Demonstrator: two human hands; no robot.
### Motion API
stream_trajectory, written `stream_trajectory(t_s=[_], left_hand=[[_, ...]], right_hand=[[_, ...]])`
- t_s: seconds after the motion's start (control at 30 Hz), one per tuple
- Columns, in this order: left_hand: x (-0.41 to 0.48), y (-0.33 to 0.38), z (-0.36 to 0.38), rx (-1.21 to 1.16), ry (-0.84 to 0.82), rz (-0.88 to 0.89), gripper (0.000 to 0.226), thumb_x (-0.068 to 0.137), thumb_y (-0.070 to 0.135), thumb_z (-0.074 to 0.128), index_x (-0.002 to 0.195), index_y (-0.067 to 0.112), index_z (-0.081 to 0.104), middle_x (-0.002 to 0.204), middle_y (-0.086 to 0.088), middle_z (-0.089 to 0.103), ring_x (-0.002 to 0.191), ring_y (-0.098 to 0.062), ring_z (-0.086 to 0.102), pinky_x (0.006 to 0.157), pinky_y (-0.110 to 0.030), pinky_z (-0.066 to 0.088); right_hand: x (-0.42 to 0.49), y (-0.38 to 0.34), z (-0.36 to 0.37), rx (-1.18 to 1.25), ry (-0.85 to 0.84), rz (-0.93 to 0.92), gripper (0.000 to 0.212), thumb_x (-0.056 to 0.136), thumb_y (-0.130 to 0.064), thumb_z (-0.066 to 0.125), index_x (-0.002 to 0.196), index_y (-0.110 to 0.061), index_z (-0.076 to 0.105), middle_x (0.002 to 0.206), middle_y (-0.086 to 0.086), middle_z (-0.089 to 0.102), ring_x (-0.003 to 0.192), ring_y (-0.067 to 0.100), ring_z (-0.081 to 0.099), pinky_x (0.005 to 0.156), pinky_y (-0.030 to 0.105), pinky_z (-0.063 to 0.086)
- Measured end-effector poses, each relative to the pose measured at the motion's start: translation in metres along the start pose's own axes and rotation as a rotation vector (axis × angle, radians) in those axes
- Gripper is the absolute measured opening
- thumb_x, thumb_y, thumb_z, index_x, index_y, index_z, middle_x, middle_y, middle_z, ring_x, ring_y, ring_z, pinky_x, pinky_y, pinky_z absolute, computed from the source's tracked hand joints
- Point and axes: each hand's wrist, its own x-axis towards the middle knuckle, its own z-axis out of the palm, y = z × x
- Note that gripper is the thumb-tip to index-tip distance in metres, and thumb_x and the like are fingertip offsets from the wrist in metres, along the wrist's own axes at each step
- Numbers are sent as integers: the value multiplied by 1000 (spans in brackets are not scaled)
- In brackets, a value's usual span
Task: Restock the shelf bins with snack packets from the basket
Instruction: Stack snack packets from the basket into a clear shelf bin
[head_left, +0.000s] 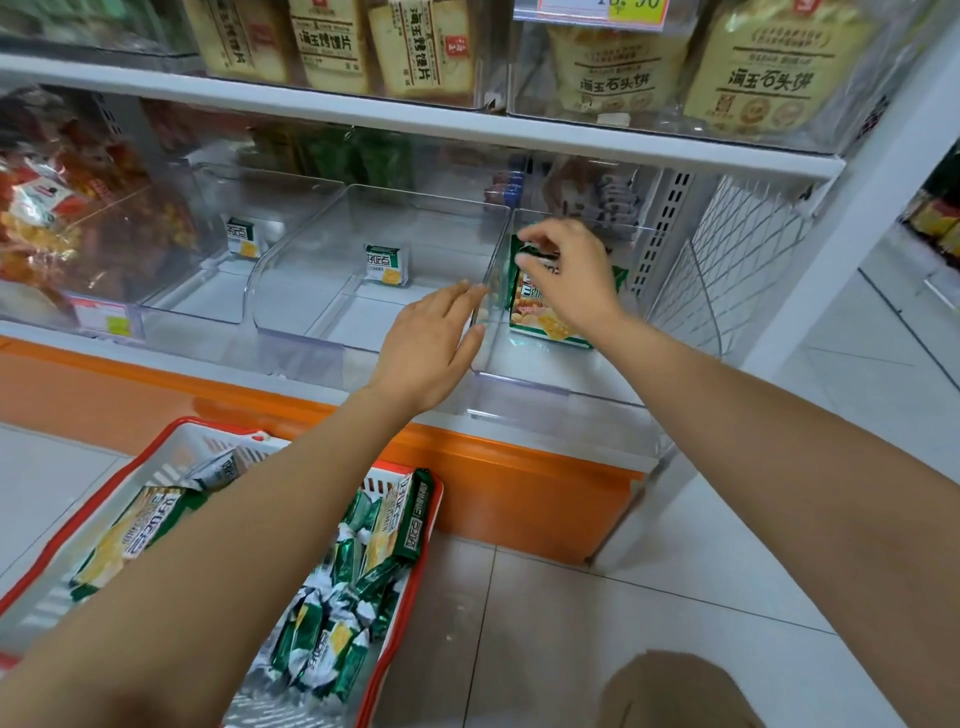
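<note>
Two hands work the end bin (519, 395). The right hand (571, 280) has its fingers (535, 239) curled, pinching the top edge of a green snack packet (550, 317), probably to stand it upright inside. The left hand (431, 343) has fingers (462, 296) straight and together on the bin's side wall, likely steadying it. Spare packets (322, 639) wait in the basket (208, 447) below.

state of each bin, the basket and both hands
left bin, one small packet inside
middle bin, one small packet inside
right bin, one green packet, upright
basket, on floor, holds many packets
left hand, open, fingers at right bin wall
right hand, pinches green packet top
</note>
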Motion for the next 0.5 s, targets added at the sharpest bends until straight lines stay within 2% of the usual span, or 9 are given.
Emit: stream_trajectory(t_s=[0.1, 0.17, 0.23, 0.37, 0.5], left_hand=[[-29, -11, -13, -29, 94, 3, 55, 98, 38, 28, 134, 6, 55, 132, -14, 58, 122, -32, 53, 98, -45, 41], [-54, -24, -23, 4, 153, -38, 48, 97, 33, 32, 126, 7, 59, 120, -11, 62, 111, -31, 57, 90, -44, 40], [-83, -42, -30, 64, 164, -113, 45, 96, 32, 32, 120, 10, 63, 112, -9, 62, 103, -30, 58, 87, -43, 38], [-153, -87, -27, 174, 30, -305, 50, 91, 37, 28, 109, 11, 67, 105, -10, 64, 100, -35, 59, 91, -44, 34], [-228, -119, -17, 278, -246, -578, 43, 98, 38, 36, 129, 17, 58, 132, -10, 56, 126, -32, 46, 111, -47, 24]], right_hand=[[-4, -49, 13, 155, 9, -119, 20, 86, -18, 67, 105, -15, 70, 98, 2, 67, 81, 9, 59, 78, 21, 46], [-10, -82, 28, 243, -16, -184, 18, 86, -19, 66, 103, -14, 70, 92, 1, 68, 77, 9, 60, 74, 17, 45], [-21, -110, 48, 299, -64, -222, 18, 86, -21, 64, 102, -14, 70, 89, -1, 68, 77, 11, 61, 73, 19, 47], [-57, -139, 103, 347, -227, -202, 19, 86, -18, 65, 104, -12, 69, 85, 0, 66, 76, 17, 61, 76, 32, 50], [-107, -140, 166, 243, -475, -88, 23, 90, -23, 65, 111, -13, 66, 90, 1, 63, 79, 17, 58, 80, 39, 51]])
